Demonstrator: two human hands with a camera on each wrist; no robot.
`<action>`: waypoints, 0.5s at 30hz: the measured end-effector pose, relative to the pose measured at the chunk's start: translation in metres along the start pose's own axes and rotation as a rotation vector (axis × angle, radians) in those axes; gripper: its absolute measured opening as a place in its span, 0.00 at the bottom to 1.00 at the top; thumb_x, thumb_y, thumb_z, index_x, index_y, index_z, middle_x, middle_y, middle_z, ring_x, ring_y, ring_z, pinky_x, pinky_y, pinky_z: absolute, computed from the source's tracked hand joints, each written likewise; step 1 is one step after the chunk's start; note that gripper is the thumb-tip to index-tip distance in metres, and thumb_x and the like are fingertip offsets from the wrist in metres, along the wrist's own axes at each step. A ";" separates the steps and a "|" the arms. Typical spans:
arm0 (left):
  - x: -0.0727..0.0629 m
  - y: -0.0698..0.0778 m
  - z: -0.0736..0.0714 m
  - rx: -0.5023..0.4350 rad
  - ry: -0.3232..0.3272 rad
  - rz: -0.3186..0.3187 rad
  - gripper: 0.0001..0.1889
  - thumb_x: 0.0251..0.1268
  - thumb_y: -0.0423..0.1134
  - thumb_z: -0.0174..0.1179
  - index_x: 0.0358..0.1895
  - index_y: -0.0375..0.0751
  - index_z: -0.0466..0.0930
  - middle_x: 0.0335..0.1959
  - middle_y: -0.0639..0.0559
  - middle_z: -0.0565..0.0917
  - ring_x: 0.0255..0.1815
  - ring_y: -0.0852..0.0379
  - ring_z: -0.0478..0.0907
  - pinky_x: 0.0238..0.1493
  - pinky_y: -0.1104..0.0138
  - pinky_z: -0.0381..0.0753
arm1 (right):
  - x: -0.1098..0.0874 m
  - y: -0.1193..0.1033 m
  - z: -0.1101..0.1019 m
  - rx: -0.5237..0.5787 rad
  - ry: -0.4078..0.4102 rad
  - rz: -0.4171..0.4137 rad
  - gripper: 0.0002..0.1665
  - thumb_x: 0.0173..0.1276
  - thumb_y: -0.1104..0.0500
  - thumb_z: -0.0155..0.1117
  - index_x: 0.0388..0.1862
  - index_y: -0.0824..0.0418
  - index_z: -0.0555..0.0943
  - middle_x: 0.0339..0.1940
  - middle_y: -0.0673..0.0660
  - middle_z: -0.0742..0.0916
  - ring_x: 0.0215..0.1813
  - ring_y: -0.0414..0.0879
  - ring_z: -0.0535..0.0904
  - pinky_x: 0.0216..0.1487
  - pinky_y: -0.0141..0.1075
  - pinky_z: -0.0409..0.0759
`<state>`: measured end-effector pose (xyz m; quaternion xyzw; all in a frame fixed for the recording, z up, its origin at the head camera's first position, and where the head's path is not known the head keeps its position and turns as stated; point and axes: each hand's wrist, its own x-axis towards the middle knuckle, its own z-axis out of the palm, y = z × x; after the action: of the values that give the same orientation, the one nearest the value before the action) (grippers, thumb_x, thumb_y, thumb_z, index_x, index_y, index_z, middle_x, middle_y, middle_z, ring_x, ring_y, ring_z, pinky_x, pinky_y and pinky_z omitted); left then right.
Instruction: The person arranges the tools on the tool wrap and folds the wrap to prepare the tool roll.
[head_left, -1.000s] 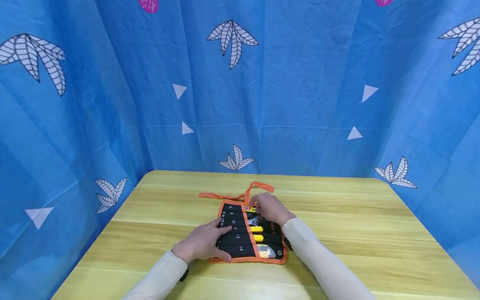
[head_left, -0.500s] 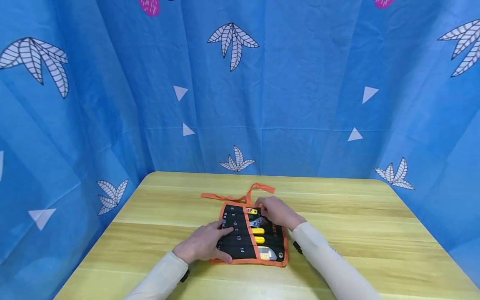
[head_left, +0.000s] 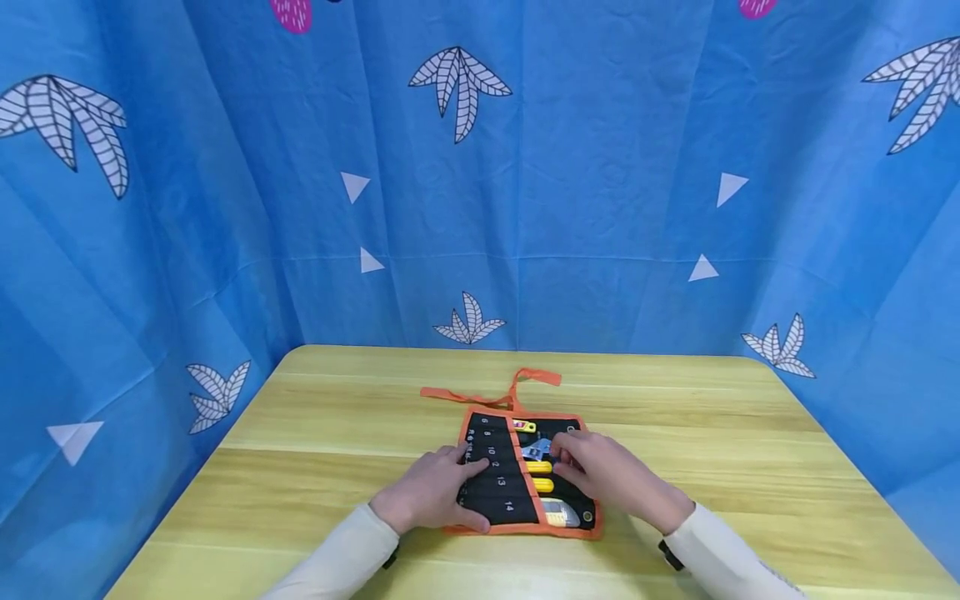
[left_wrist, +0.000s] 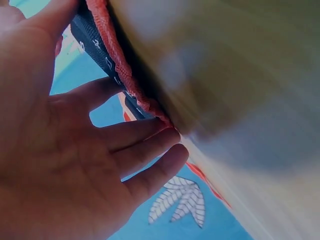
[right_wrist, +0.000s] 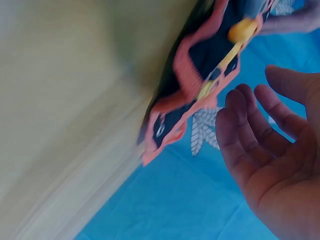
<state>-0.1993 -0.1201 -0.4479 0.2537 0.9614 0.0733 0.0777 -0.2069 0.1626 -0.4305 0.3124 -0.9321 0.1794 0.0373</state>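
A black tool roll (head_left: 491, 487) with orange trim and white printed numbers lies unfolded on the table. My left hand (head_left: 431, 492) rests on its left side, fingers extended; in the left wrist view those fingers (left_wrist: 135, 155) lie along the orange edge. From the pockets stick out an adjustable wrench head (head_left: 536, 451), two yellow handles (head_left: 539, 467), a yellow piece with a red label (head_left: 524, 426) and a pale, rounded tool (head_left: 560, 512). My right hand (head_left: 615, 475) hovers by the wrench and handles. Its fingers are loosely bent with nothing between them in the right wrist view.
An orange tie strap (head_left: 517, 390) trails from the roll's far edge over the wooden table (head_left: 360, 392). Behind the table hangs a blue curtain (head_left: 600, 167) with leaf prints. A dark band (head_left: 671, 555) sits at my right wrist.
My right hand has come away from the roll's far end, moving right and nearer to me. The tool roll has shifted a little to the right, with my left hand still on it.
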 end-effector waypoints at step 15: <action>-0.021 0.021 0.004 0.095 0.038 0.247 0.43 0.59 0.67 0.67 0.75 0.52 0.71 0.75 0.42 0.70 0.72 0.43 0.72 0.67 0.53 0.77 | -0.068 0.000 0.007 -0.069 -0.122 -0.009 0.30 0.60 0.35 0.75 0.54 0.49 0.83 0.49 0.46 0.83 0.44 0.39 0.77 0.42 0.39 0.83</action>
<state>-0.1711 -0.1123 -0.4456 0.3724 0.9264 0.0413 0.0378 -0.1521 0.1992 -0.4493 0.3254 -0.9369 0.1275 -0.0081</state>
